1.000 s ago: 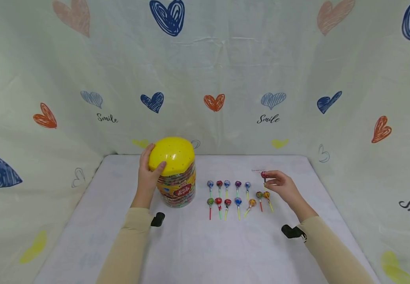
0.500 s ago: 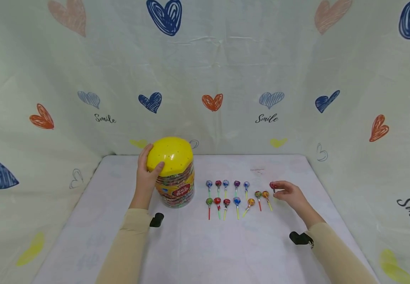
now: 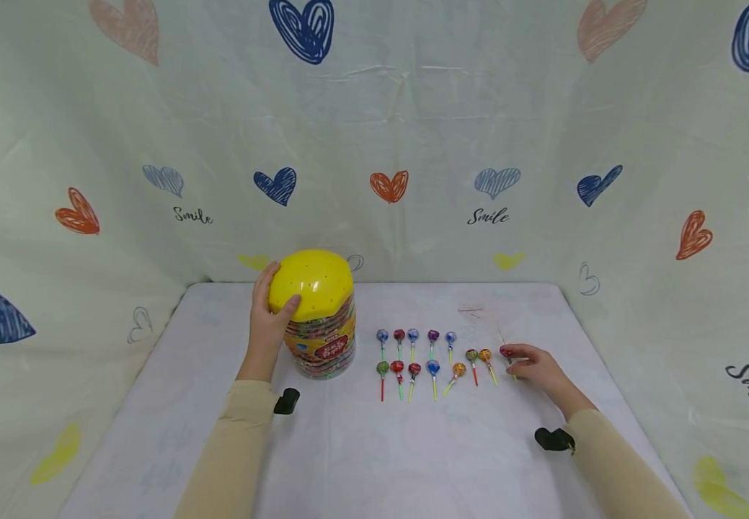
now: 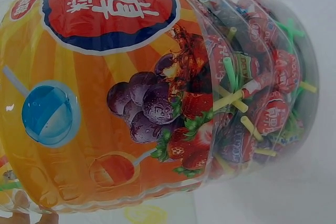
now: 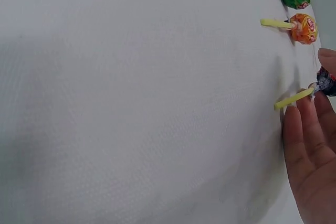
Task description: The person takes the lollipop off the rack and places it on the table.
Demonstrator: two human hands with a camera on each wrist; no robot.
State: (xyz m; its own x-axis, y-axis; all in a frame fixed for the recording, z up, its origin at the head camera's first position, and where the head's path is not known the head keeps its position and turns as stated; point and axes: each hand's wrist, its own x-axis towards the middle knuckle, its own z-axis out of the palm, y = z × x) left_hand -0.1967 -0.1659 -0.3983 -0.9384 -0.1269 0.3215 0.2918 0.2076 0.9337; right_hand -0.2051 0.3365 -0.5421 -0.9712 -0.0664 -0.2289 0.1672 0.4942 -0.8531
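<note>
A clear jar (image 3: pixel 322 346) full of lollipops, with a yellow domed lid (image 3: pixel 312 282), stands left of centre on the white table (image 3: pixel 361 454). My left hand (image 3: pixel 269 317) grips the lid's left side, thumb on the front. The left wrist view shows the jar's orange fruit label (image 4: pixel 105 103) up close. My right hand (image 3: pixel 533 364) rests low on the table at the right end of the front lollipop row. It pinches a dark red lollipop (image 3: pixel 507 352) by its head. In the right wrist view, that lollipop's yellow stick (image 5: pixel 294 99) lies on the cloth beside my fingers (image 5: pixel 310 145).
Two rows of several lollipops (image 3: pixel 432 353) lie between the jar and my right hand, with an orange one (image 5: pixel 303 28) nearest the held one. Heart-printed cloth walls (image 3: pixel 387 144) enclose the table at the back and both sides. Black wrist cameras (image 3: pixel 286 401) sit on my sleeves.
My right hand has carried the red lollipop from above the back of the table down and forward to the right end of the front row. The left hand stays on the lid.
</note>
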